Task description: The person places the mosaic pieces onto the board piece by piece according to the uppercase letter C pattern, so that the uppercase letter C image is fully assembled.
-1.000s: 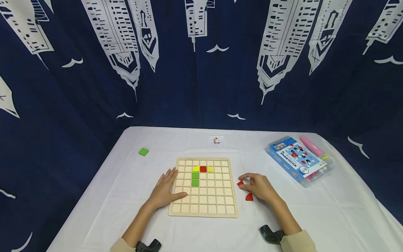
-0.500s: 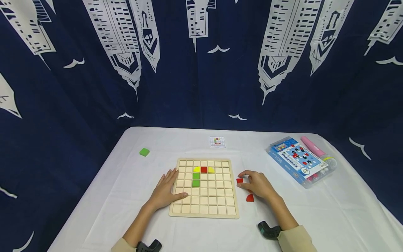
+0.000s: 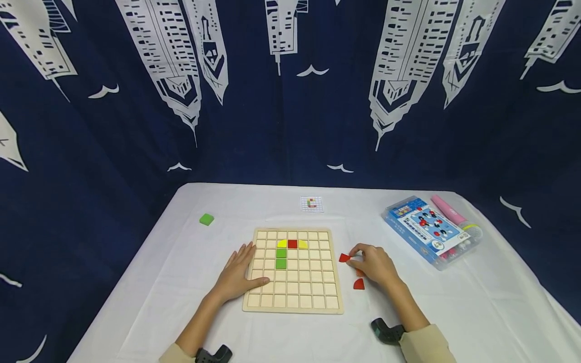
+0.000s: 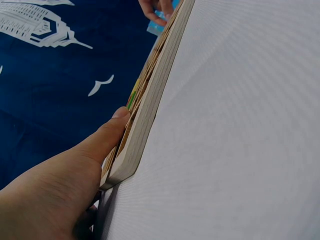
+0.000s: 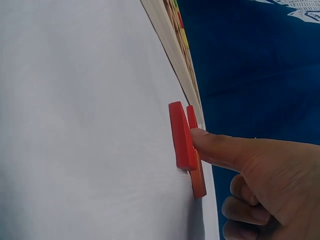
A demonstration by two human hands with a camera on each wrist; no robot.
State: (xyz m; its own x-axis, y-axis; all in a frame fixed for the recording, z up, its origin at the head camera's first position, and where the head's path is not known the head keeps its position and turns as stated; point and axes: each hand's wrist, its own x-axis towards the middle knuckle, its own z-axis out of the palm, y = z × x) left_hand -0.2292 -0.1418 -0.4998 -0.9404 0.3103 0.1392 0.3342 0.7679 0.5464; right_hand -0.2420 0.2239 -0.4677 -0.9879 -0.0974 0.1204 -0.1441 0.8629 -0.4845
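A wooden grid board (image 3: 313, 288) lies in the middle of the table. Set in its upper squares are a red square tile (image 3: 292, 244), yellow tiles (image 3: 303, 244) on either side of it, and green tiles (image 3: 281, 263) below the left one. My left hand (image 3: 238, 275) rests spread on the board's left edge, its thumb (image 4: 107, 135) lying over the rim. Right of the board, my right hand (image 3: 374, 264) pinches a red tile with a curved edge (image 3: 344, 257) between thumb and fingertips. Nearer me lie a red quarter-circle tile (image 3: 358, 284) and an orange-red tile (image 3: 360, 273), partly hidden.
A loose green tile (image 3: 206, 219) lies beyond the board to the left. A small pattern card (image 3: 311, 204) sits behind the board. At the back right are a clear plastic box with a blue label (image 3: 426, 227) and a pink-capped tube (image 3: 449, 209).
The red tile has turned between my right fingertips, and that hand has shifted slightly. More of the orange-red tile beneath it shows. My left hand stays put.
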